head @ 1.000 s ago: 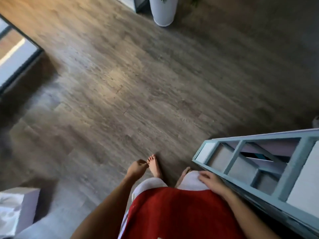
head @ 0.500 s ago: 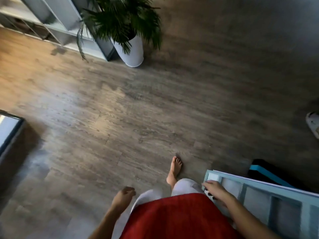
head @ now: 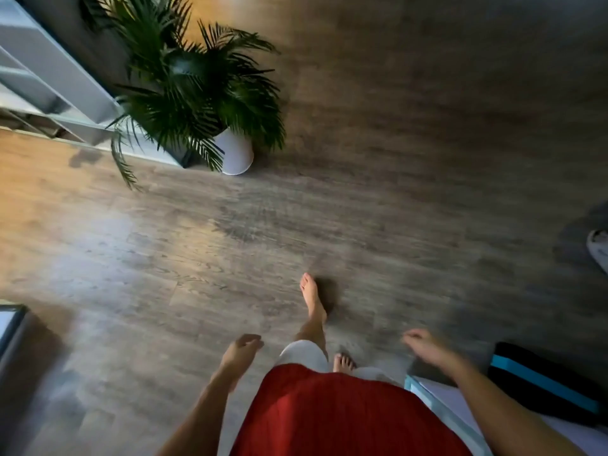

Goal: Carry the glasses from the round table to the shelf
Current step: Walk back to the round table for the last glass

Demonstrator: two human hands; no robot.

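No glasses and no round table are in view. My left hand hangs at my side over the wooden floor, fingers loosely curled, holding nothing. My right hand is blurred by motion, fingers relaxed and empty, just above the corner of a light blue shelf at the bottom right. A second pale shelf unit stands at the far left. My bare feet are mid-stride on the floor.
A potted palm in a white pot stands beside the far shelf unit. A black and blue bag lies on the floor behind the near shelf. A white sandal shows at the right edge. A dark-framed object sits at the left edge.
I have walked forward away from the blue shelf. My right hand lifted off the shelf's corner and swung out to the right. The palm and far shelf came closer into view.
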